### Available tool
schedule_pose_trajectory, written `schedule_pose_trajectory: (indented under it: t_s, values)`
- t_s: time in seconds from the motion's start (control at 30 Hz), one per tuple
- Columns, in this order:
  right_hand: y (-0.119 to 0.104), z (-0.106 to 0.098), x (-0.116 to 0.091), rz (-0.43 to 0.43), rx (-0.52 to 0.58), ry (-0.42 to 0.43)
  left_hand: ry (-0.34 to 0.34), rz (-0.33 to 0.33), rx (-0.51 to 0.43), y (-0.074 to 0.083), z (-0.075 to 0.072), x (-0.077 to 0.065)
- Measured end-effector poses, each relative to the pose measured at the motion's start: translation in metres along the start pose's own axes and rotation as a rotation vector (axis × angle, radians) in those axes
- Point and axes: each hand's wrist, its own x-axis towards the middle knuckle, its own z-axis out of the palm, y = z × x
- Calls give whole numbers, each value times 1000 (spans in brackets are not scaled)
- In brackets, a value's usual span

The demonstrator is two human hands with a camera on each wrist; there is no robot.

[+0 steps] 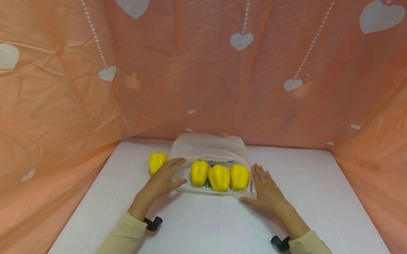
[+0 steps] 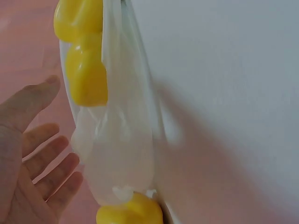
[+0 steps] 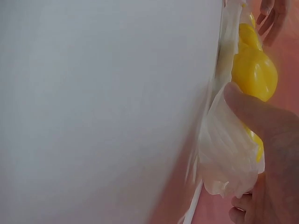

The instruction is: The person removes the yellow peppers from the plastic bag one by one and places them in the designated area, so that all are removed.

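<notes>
Three yellow bell peppers (image 1: 219, 178) sit in a row on a white plastic bag (image 1: 207, 145) that lies spread on the table. A fourth yellow bell pepper (image 1: 157, 162) is left of the bag, partly hidden behind my left hand (image 1: 166, 177). That hand is beside the bag's left edge, fingers and thumb spread; the left wrist view shows nothing in its palm. My right hand (image 1: 266, 189) is at the bag's right edge with its fingers extended. In the right wrist view, the right thumb (image 3: 250, 109) lies against the bag's crumpled side (image 3: 229, 149), near the peppers.
A white cloth (image 1: 212, 232) covers the table. Orange sheeting (image 1: 207, 83) with white hearts rises behind the table and along both sides. The far part of the bag reaches close to the back sheeting.
</notes>
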Motion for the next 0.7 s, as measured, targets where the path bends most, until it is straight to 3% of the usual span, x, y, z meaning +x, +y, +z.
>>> schedule_pose_trajectory:
  t_s: [0.43,0.7]
  values:
    - [3,0,2,-12,-15,6,-22,8,70,16,10,17]
    - [2,-1,1,-2,-3,-4,-52,0,174,16,18,24]
